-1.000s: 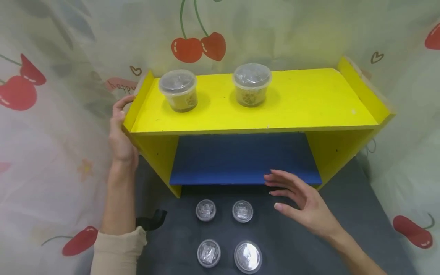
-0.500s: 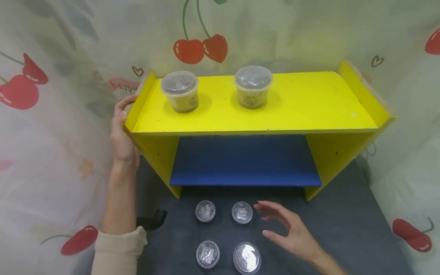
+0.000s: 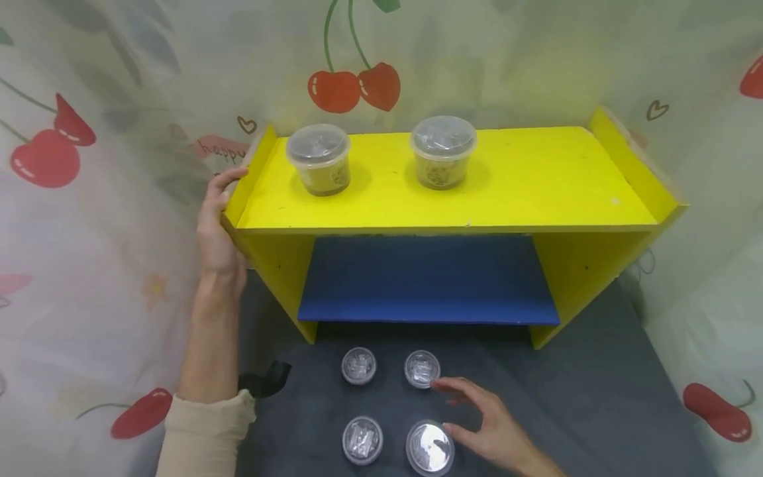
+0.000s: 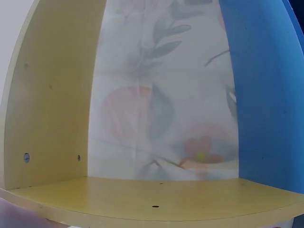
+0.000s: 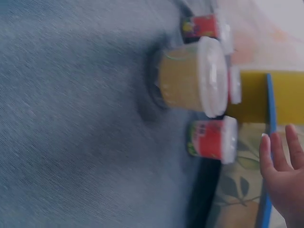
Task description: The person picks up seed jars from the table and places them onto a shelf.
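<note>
My left hand (image 3: 219, 232) grips the left side panel of a yellow shelf unit (image 3: 560, 185); in the left wrist view only a blurred bit of it shows at lower left. On the dark cloth in front, my right hand (image 3: 485, 424) reaches with parted fingers, holding nothing. Its fingertips are close to a small lidded tub (image 3: 422, 369) and a larger lidded tub (image 3: 430, 448). Two more small tubs, the far left tub (image 3: 359, 366) and the near left tub (image 3: 362, 440), stand beside them. In the right wrist view the larger tub (image 5: 180, 78) looks yellowish, the small tub (image 5: 209, 138) red.
Two clear lidded tubs stand on the yellow top, the left tub (image 3: 320, 162) and the middle tub (image 3: 444, 156). A blue shelf board (image 3: 426, 278) lies below. A black strap-like piece (image 3: 268, 381) is by my left forearm. Cherry-print curtain (image 3: 507, 59) surrounds the unit.
My right hand has moved down and left from in front of the blue board to the tubs on the cloth. My left hand stays on the side panel.
</note>
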Demonstrator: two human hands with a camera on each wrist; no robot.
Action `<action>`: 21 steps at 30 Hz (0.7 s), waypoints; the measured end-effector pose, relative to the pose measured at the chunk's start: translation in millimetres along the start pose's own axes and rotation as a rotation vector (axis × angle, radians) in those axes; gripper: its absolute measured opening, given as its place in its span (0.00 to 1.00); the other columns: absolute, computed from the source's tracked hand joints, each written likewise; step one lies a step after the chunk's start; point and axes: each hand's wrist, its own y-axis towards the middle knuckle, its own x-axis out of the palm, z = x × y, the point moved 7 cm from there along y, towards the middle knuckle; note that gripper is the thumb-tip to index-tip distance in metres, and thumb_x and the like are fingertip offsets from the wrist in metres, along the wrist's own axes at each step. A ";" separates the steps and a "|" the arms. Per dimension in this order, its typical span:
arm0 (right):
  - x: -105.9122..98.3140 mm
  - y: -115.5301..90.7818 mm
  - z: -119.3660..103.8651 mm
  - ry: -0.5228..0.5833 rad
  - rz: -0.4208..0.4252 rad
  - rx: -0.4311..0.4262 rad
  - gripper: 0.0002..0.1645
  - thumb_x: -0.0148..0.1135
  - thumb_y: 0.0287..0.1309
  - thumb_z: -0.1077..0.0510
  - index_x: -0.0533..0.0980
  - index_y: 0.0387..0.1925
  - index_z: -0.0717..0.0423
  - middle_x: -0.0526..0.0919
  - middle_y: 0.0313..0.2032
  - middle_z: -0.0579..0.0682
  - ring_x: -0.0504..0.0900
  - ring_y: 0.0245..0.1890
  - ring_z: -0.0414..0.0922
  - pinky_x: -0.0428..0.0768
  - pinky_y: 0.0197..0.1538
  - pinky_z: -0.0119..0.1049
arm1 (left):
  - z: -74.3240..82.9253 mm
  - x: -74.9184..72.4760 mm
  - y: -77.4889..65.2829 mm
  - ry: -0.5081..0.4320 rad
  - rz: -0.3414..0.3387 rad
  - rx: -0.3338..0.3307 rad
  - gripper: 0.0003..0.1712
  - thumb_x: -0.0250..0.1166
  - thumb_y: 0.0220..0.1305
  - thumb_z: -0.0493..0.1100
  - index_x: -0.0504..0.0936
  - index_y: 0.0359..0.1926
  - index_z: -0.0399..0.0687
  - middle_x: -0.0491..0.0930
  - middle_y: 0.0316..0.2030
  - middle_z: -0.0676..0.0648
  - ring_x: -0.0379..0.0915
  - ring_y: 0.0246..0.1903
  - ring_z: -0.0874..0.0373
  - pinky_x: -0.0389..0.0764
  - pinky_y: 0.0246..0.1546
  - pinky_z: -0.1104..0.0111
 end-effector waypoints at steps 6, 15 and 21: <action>12.4 -10.8 13.2 -0.129 -0.053 0.080 0.39 0.76 0.49 0.64 0.72 0.64 0.54 0.79 0.58 0.46 0.78 0.59 0.46 0.72 0.61 0.32 | -0.6 -0.1 0.5 -0.028 -0.005 -0.028 0.20 0.45 0.73 0.45 0.75 0.60 0.49 0.73 0.48 0.43 0.71 0.28 0.58 0.76 0.30 0.72; 24.5 -22.0 28.8 -0.101 -0.084 0.142 0.37 0.74 0.54 0.58 0.71 0.65 0.46 0.80 0.58 0.46 0.78 0.58 0.43 0.77 0.57 0.38 | -2.6 1.3 -0.9 0.026 0.008 -0.030 0.21 0.44 0.73 0.48 0.75 0.60 0.52 0.68 0.59 0.44 0.70 0.41 0.53 0.75 0.39 0.68; 30.7 -28.8 38.0 -0.028 -0.090 0.131 0.37 0.74 0.54 0.59 0.71 0.65 0.48 0.79 0.59 0.46 0.77 0.58 0.44 0.78 0.56 0.41 | -0.5 1.3 -1.5 0.028 0.018 -0.035 0.21 0.43 0.74 0.47 0.75 0.60 0.52 0.66 0.62 0.46 0.70 0.45 0.52 0.75 0.41 0.68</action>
